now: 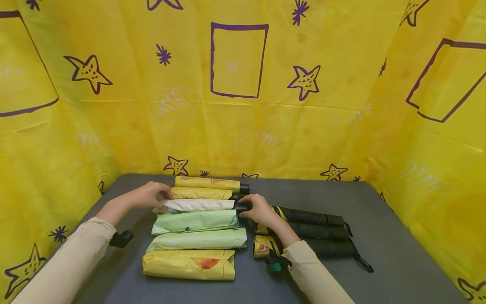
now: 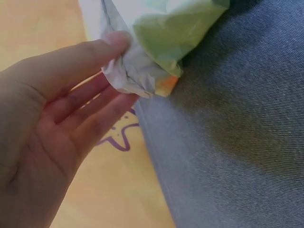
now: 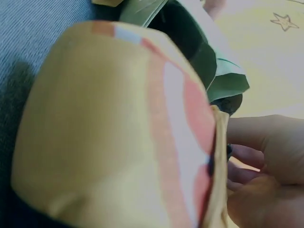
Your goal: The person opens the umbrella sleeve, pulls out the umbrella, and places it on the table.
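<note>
The left hand [image 1: 152,195] pinches the left end of a white umbrella [image 1: 201,205], while the right hand [image 1: 260,210] grips its dark handle [image 1: 241,207] at the other end; the umbrella lies crosswise between them on a grey table [image 1: 341,194]. Just beyond this grip lie two yellow umbrellas [image 1: 201,193], one behind the other. On the near side, a green umbrella [image 1: 195,221] crowds close against it, then a paler green umbrella [image 1: 197,239] and a broad yellow umbrella [image 1: 171,264]. To the right of the grip, three black umbrellas [image 1: 328,248] with yellow wraps at their left ends lie under and beside the right forearm. A patterned yellow cloth [image 1: 125,139] rises behind.

The left wrist view shows what the head view does not: the thumb in front of the crumpled white end, fingers behind, and green material overlapping it. The right wrist view alone looks into a dark green-edged opening [image 3: 180,38]; a striped yellow wrap [image 3: 114,128] there hides the right fingertips.
</note>
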A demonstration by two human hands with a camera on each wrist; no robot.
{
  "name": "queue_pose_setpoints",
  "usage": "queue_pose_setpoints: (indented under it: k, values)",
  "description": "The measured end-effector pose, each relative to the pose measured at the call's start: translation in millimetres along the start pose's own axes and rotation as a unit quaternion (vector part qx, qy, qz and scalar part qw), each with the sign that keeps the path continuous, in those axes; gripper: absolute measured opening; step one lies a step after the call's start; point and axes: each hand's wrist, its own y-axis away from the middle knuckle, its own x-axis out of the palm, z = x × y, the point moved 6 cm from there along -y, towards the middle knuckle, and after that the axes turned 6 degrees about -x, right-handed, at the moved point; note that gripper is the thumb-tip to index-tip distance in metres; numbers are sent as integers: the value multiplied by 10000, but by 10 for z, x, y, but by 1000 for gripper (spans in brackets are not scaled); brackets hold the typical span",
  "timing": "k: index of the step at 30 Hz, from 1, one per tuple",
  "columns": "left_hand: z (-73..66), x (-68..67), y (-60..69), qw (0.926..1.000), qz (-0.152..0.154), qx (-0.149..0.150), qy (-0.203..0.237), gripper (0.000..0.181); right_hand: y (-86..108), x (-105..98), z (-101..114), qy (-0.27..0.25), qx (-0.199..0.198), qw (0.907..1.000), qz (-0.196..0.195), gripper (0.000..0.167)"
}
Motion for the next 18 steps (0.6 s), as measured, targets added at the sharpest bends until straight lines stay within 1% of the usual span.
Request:
queue_pose_setpoints:
  k: [1, 5, 10, 14, 18]
  values:
    - [17, 1, 4, 10000, -15, 11, 45, 24, 0, -12, -4, -79, 48, 9999, -43, 34]
    - [73, 4, 14, 9998, -40, -26, 201, 27, 8, -57, 3, -266, 39, 9995, -181, 32]
    - [122, 0, 25, 9994, -17, -113, 333, 28, 20, -69, 10, -419, 27, 9990, -166, 31]
    - [185, 3, 30, 9988, 39, -84, 475, 31, 31, -64, 9, -450, -47, 9989, -148, 32]
    - [242, 15, 35, 9975, 162, 7, 694, 35, 38, -58, -1, -487, -20, 9986, -183, 32]
